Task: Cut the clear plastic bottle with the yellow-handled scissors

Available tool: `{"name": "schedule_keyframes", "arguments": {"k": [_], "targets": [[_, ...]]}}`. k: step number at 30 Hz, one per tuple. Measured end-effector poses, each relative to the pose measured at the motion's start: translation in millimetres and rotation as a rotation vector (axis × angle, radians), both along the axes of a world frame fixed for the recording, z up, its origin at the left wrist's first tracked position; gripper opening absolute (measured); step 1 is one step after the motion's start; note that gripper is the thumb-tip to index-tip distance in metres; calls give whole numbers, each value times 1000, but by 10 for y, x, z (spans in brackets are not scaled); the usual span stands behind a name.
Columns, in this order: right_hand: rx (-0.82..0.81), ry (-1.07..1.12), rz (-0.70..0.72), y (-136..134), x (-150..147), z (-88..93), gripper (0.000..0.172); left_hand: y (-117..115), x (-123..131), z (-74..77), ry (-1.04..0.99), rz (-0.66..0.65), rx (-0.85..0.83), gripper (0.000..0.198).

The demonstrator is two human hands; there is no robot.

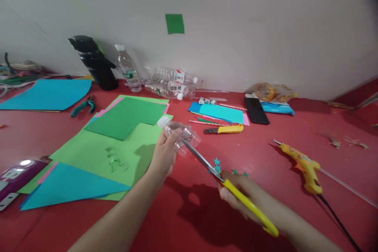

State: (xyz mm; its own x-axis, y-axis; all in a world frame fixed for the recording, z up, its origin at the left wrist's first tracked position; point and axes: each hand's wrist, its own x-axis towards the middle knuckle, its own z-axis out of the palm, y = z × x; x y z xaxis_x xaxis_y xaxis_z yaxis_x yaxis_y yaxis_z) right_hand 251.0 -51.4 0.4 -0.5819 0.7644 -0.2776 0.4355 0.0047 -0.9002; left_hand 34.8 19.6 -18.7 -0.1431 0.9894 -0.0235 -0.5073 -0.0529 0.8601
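Observation:
My left hand [164,154] is wrapped round a clear empty plastic bottle [189,136] with a white cap, held on its side above the red table [189,220]. My right hand [236,195] grips yellow-handled scissors [236,193]. Their metal blades point up and left, and the tips reach the bottle's side. Whether the blades cut into the plastic I cannot tell. Small teal paper stars [217,161] lie on the table just under the blades.
Green paper sheets [124,126] and blue paper sheets [71,185] lie at left with small scraps. A yellow glue gun [304,167] lies at right. Beyond lie a yellow utility knife [226,129], a black phone [256,110], water bottles [168,84], a black flask [94,63] and pliers [83,106].

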Motion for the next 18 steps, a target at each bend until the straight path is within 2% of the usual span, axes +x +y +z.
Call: {"name": "schedule_keyframes", "arguments": {"k": [3,9,18], "targets": [[17,-4,13,-11,-1,-5,57,-17,23,-5,11,8,-34,31],[-89,80,-53,-35,-18,-4,62,-17,39,9,-28,9,-39,33],[-92,81,-65,-17,-17,-56,55,-9,15,17,-25,18,-11,29]]}}
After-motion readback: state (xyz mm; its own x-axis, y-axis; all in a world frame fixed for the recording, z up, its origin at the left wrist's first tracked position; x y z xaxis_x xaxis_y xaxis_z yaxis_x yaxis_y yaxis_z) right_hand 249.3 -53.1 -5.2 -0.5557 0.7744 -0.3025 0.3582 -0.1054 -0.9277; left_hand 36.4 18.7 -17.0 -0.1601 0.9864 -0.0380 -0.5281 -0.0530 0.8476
